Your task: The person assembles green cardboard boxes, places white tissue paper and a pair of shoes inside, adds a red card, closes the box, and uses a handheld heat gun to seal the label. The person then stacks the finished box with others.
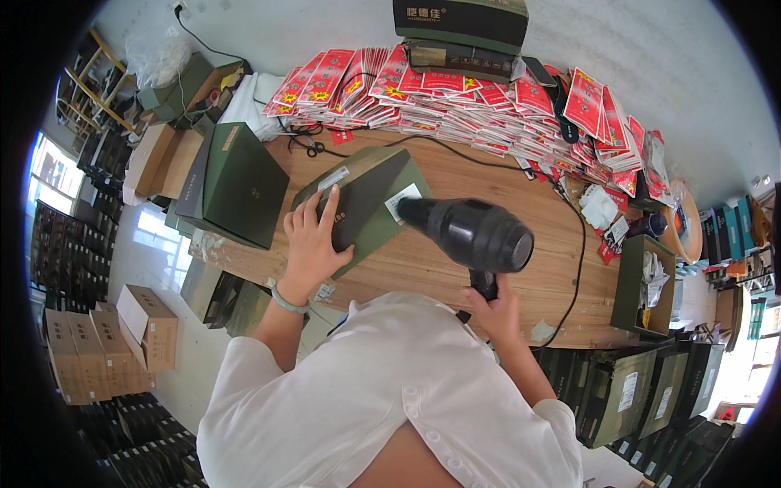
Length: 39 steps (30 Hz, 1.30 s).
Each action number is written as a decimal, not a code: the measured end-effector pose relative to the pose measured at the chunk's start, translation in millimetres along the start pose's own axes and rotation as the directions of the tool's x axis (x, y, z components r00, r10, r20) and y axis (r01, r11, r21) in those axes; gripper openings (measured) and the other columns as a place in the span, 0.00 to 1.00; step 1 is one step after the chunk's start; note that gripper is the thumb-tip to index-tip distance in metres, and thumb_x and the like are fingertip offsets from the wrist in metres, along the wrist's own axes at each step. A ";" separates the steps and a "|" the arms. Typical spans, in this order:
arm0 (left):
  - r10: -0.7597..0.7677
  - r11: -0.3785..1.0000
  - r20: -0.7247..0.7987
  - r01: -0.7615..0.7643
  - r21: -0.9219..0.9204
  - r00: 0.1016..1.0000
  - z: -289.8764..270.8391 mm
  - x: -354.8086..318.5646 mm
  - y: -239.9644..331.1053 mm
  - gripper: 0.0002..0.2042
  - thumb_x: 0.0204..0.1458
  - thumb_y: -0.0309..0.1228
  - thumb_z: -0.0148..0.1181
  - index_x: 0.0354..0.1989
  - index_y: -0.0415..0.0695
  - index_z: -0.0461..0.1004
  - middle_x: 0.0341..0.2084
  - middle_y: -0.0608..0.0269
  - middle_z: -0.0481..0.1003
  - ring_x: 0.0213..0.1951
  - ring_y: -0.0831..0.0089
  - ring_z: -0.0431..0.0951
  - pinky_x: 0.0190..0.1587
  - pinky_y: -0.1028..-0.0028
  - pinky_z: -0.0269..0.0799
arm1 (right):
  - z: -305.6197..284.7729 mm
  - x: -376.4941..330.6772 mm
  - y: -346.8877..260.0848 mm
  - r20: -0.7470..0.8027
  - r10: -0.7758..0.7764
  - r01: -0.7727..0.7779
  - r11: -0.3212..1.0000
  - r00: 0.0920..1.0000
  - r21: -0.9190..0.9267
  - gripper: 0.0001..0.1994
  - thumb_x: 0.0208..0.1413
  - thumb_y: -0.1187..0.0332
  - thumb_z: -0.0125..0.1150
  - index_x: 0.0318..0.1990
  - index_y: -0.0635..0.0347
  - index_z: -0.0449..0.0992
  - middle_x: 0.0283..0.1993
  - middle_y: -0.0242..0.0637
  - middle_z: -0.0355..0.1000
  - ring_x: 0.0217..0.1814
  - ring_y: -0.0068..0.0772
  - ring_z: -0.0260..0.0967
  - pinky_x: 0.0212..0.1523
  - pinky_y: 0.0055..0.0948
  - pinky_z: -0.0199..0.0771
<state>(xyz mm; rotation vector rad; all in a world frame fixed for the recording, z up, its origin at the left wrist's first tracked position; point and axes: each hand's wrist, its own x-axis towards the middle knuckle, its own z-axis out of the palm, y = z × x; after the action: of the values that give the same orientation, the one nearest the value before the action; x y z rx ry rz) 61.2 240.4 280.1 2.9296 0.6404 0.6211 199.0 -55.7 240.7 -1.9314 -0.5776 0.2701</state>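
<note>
My right hand (495, 307) is wrapped round the handle of a black hair dryer (480, 233). Its nozzle points left, right up against a white label (400, 202) on the side of a green cardboard box (370, 199). Whether nozzle and label touch, I cannot tell. My left hand (317, 240) grips that box at its near left, fingers spread over the dark face and thumb by the near edge. Another white sticker (333, 179) lies just beyond those fingertips. To the left stands a larger dark green box (236, 183).
Red printed packets (455, 106) are heaped along the wall, with two stacked boxes (460, 41) behind. A black cord (579, 260) curves across the wooden table (537, 215). Scissors (313, 146) lie at the back. An open green box (643, 289) holds scraps at the right edge.
</note>
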 end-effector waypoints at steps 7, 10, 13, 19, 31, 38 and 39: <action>0.005 1.000 0.002 -0.005 -0.007 1.000 1.2 -0.9 0.3 0.54 0.27 0.38 0.72 0.70 0.50 0.52 0.57 0.46 0.61 0.56 0.49 0.60 0.58 0.52 0.50 | 0.6 4.6 -9.5 0.025 0.003 -0.004 1.000 1.000 0.008 0.27 0.43 0.60 0.75 0.49 0.63 0.72 0.34 0.47 0.77 0.34 0.43 0.77 0.36 0.34 0.75; 0.005 1.000 0.000 -0.005 -0.005 1.000 -0.4 -2.0 0.4 0.54 0.27 0.38 0.72 0.70 0.50 0.52 0.57 0.46 0.61 0.56 0.49 0.60 0.59 0.52 0.50 | -1.2 4.6 -13.1 0.073 0.009 -0.011 1.000 0.997 0.021 0.30 0.47 0.63 0.74 0.55 0.66 0.68 0.38 0.42 0.75 0.37 0.29 0.67 0.41 0.28 0.70; 0.013 1.000 -0.004 -0.013 -0.007 1.000 0.8 -2.6 0.2 0.54 0.27 0.38 0.72 0.70 0.50 0.52 0.57 0.45 0.60 0.56 0.49 0.60 0.59 0.52 0.50 | 1.0 6.1 -16.1 0.058 0.054 -0.055 0.998 0.997 0.012 0.30 0.47 0.64 0.74 0.55 0.66 0.68 0.38 0.43 0.75 0.37 0.29 0.67 0.41 0.28 0.70; 0.007 1.000 0.006 -0.007 -0.006 1.000 -0.1 -3.0 0.2 0.54 0.27 0.38 0.72 0.70 0.51 0.52 0.57 0.45 0.60 0.56 0.49 0.60 0.59 0.52 0.50 | 3.2 5.9 -18.1 0.069 0.003 -0.009 0.996 0.998 0.088 0.28 0.46 0.65 0.74 0.53 0.66 0.70 0.37 0.41 0.74 0.37 0.28 0.67 0.41 0.28 0.70; 0.015 1.000 0.000 -0.015 -0.002 1.000 -0.9 -2.0 1.3 0.53 0.26 0.38 0.72 0.70 0.51 0.52 0.57 0.45 0.61 0.56 0.49 0.60 0.59 0.52 0.50 | 6.5 5.5 -19.7 0.054 0.024 -0.029 0.995 0.998 0.094 0.25 0.47 0.68 0.73 0.52 0.65 0.71 0.39 0.42 0.75 0.37 0.30 0.68 0.42 0.29 0.71; 0.014 1.000 -0.001 -0.014 -0.005 1.000 -0.9 -1.7 0.6 0.54 0.26 0.38 0.72 0.70 0.51 0.52 0.57 0.45 0.61 0.56 0.49 0.60 0.59 0.52 0.50 | 5.1 5.1 -27.0 0.076 0.022 -0.029 0.994 0.997 0.101 0.23 0.48 0.69 0.71 0.51 0.66 0.71 0.38 0.41 0.74 0.37 0.27 0.67 0.41 0.28 0.70; 0.012 1.000 0.001 -0.012 -0.004 1.000 -1.1 -1.4 0.5 0.54 0.26 0.38 0.72 0.70 0.51 0.52 0.57 0.45 0.61 0.56 0.49 0.60 0.59 0.52 0.50 | 6.6 3.7 -20.9 0.072 -0.011 0.004 0.996 0.997 0.091 0.23 0.48 0.69 0.71 0.51 0.66 0.71 0.37 0.40 0.74 0.37 0.27 0.67 0.41 0.27 0.70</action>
<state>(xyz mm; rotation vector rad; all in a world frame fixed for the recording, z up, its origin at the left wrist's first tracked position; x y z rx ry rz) 59.8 239.3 280.7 2.9326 0.6206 0.6209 193.6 -41.6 257.1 -1.8374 -0.6099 0.3566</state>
